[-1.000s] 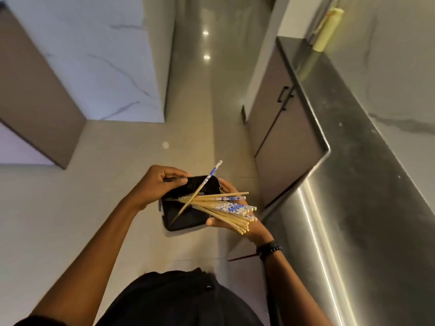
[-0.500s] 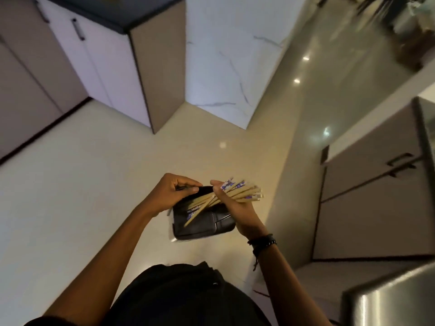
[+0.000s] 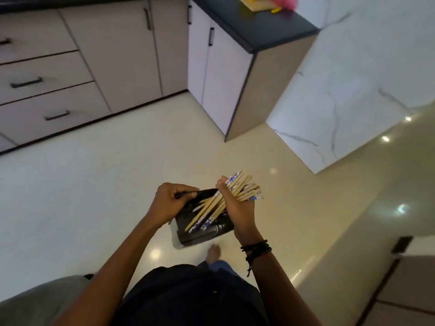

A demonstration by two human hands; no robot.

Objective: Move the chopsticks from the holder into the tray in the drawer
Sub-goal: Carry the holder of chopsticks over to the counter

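Left hand (image 3: 170, 203): I see one, pinching the rim of one black holder (image 3: 204, 229).
Right hand (image 3: 237, 211): one, fist closed round a bundle of chopsticks (image 3: 219, 203); I count roughly ten, exact number unclear; tips fan over the holder.
Drawers (image 3: 42, 83): three, far left of the hands.
Surface: glossy pale floor (image 3: 94, 180), marble wall (image 3: 348, 90) right.

Dim, warm indoor light. Ceiling-lamp glare spots on glossy floor (image 3: 353, 184) toward 3 and 6 o'clock. Motion blur throughout; wide-angle bending at edges.
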